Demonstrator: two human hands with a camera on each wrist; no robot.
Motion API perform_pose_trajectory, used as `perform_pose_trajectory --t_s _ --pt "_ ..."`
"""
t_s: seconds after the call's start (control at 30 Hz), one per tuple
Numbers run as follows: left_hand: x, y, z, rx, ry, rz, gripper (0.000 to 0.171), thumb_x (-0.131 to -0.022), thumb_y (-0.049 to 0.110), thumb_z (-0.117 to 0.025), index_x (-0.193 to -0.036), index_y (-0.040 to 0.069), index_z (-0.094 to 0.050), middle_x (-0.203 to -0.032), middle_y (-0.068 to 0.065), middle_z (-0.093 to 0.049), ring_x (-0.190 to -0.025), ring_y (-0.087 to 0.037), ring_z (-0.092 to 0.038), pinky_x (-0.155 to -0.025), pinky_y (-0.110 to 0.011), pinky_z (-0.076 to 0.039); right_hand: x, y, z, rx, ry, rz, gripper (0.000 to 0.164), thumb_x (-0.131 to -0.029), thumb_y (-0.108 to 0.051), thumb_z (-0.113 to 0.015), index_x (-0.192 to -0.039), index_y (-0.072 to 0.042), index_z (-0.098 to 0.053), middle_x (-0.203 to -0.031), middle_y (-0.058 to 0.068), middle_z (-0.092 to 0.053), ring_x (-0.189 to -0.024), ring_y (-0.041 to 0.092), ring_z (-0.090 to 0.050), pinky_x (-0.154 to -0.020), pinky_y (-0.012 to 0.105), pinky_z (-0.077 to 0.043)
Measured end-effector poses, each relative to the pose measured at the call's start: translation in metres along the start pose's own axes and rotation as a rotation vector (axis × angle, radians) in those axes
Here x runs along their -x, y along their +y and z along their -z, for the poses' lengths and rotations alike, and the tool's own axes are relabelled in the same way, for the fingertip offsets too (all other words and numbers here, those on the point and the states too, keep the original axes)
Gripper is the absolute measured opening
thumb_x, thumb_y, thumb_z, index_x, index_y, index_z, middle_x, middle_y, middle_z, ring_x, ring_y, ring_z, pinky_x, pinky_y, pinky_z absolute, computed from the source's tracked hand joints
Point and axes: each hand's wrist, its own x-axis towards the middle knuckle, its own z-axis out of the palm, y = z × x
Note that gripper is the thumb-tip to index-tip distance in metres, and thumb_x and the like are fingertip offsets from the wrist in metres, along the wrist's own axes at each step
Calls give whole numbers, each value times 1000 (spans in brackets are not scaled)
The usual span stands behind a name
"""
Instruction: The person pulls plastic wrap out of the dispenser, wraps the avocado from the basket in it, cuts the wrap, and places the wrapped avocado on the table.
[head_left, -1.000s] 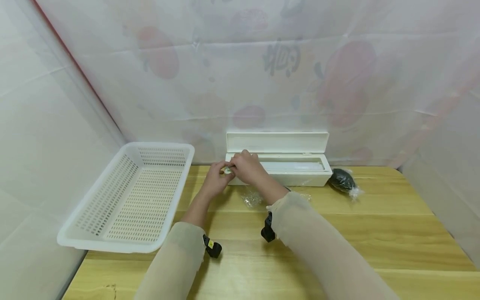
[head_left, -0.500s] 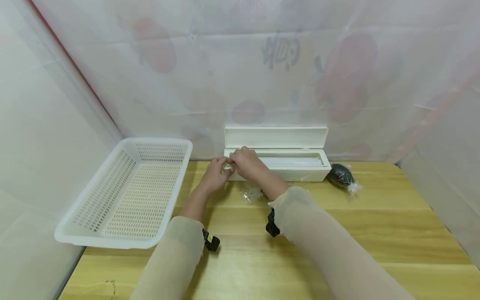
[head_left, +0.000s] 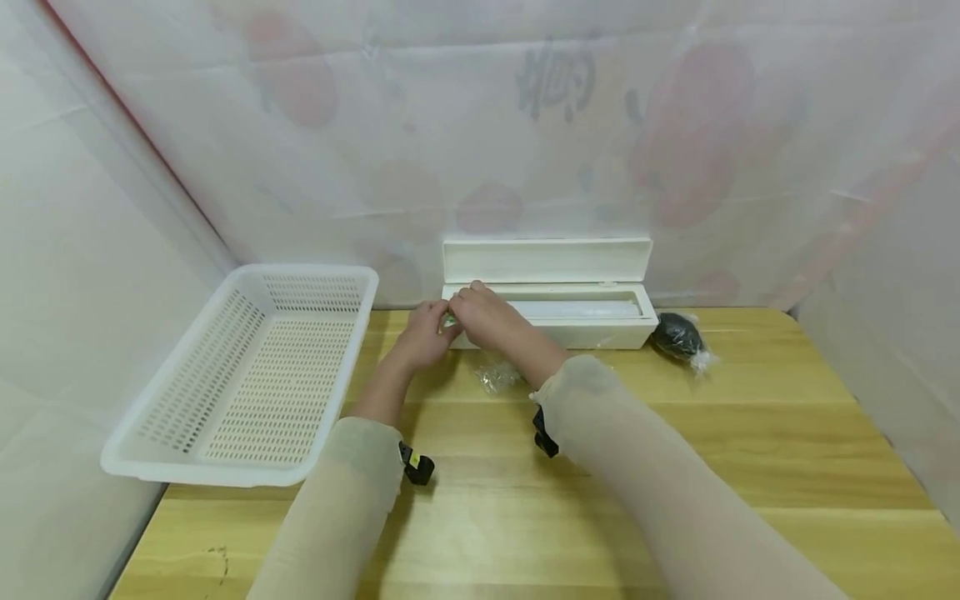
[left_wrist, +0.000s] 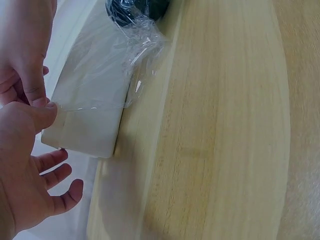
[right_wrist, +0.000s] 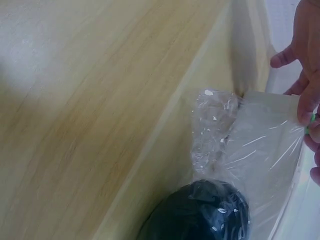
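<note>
A white cling film box (head_left: pixel 600 337) stands at the back with its lid (head_left: pixel 547 261) raised and a white film roll (head_left: pixel 581 309) inside. My left hand (head_left: pixel 422 336) pinches cling film (left_wrist: pixel 142 55) at the box's left end, other fingers spread. My right hand (head_left: pixel 483 317) meets it there, fingertips around a small green piece (right_wrist: pixel 313 118) that the fingers mostly hide. Film hangs over the box front toward a dark green rounded object (right_wrist: pixel 200 215), which my right forearm hides in the head view. In the left wrist view, the thumbs nearly touch.
A white perforated plastic basket (head_left: pixel 116 454) stands at the left of the wooden table (head_left: pixel 480 525). Another dark oval object (head_left: pixel 677 336), wrapped in clear film with a twisted end, lies beside the box's right end. Patterned sheeting hangs behind.
The head view has tilted down slightly, so everything sits higher in the frame. Both hands stay together at the box's left end, with only small finger shifts. Less of the green piece shows.
</note>
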Motion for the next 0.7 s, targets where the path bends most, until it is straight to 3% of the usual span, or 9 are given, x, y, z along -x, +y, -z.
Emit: perform_pose_trajectory --t_s 0.47,0.7 --pt "0 3 -1 18 12 18 26 -100 32 -55 -123 20 -55 -144 -15 -42 -139 -36 -33 -112 -57 -33 18 22 -1 -109 -60 -80 37 -90 7 -60 -125 -4 -61 -117 8 -62 -109 23 -49 -96 29 -47" --pt "0 -1 -2 27 3 33 26 -100 32 -56 -122 19 -55 -139 -16 -44 -135 -37 -37 -109 -57 -36 33 37 -5 -148 -23 -84 25 -101 -8 -50 -121 -4 -65 -116 9 -64 -106 24 -51 -97 33 -46"
